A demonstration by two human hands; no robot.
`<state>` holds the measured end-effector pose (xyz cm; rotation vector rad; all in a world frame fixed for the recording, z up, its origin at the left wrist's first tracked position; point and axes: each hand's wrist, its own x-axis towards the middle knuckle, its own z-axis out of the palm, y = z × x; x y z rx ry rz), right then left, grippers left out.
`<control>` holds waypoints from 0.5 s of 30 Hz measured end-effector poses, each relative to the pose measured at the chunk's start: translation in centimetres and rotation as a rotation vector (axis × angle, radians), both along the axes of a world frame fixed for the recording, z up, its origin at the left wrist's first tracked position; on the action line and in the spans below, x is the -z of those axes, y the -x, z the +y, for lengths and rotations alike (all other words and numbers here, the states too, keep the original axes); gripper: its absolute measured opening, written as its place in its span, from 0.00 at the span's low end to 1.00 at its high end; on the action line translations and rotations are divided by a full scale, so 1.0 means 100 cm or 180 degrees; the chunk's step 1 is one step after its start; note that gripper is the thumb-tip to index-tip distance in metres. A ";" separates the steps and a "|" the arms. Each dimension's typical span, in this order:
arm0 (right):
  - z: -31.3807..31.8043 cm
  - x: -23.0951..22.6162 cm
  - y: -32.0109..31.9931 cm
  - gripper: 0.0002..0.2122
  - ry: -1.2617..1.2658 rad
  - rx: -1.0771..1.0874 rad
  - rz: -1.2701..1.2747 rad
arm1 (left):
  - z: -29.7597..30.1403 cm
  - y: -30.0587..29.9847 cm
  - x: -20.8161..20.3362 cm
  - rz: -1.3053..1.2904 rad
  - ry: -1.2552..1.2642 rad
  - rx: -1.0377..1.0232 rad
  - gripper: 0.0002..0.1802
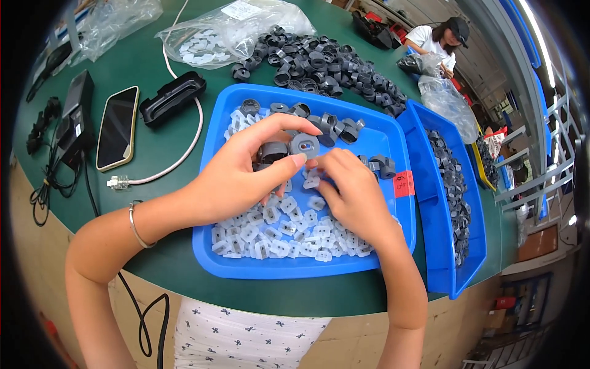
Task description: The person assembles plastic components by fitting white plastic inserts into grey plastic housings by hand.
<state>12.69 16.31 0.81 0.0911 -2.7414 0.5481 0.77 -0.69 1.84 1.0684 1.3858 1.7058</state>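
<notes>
My left hand (236,169) reaches over a shallow blue tray (289,269). Its thumb and fingers close round a dark grey round plastic cap (305,145) with an oval slot in its face; at least one more grey part (272,151) sits in the curl of that hand. Close beside the cap, the fingers of my right hand (355,190) are pinched on a small translucent white plastic piece (311,181). Many similar white pieces (286,229) cover the near part of the tray. Loose grey caps (332,126) lie toward its far side.
A long blue bin (456,270) of dark parts stands right of the tray. Behind are a heap of grey caps (332,64) and a clear bag (270,18). A phone (118,128), black holder (172,98) and cables lie left. Another person (433,46) sits far right.
</notes>
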 end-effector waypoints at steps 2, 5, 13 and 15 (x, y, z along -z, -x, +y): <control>0.002 -0.001 0.000 0.07 0.0028 0.0129 0.0025 | -0.001 0.000 -0.001 -0.0023 0.0024 0.0017 0.16; 0.002 -0.006 -0.003 0.05 0.1031 0.0534 -0.0001 | -0.001 0.000 0.000 0.0117 -0.0007 -0.0036 0.16; -0.015 -0.030 -0.015 0.08 0.3499 0.0266 0.0142 | -0.002 0.004 0.008 0.1187 -0.0023 -0.0253 0.21; -0.018 -0.028 -0.016 0.07 0.3643 0.0228 0.0216 | -0.002 0.002 0.007 0.1496 -0.0040 -0.0292 0.21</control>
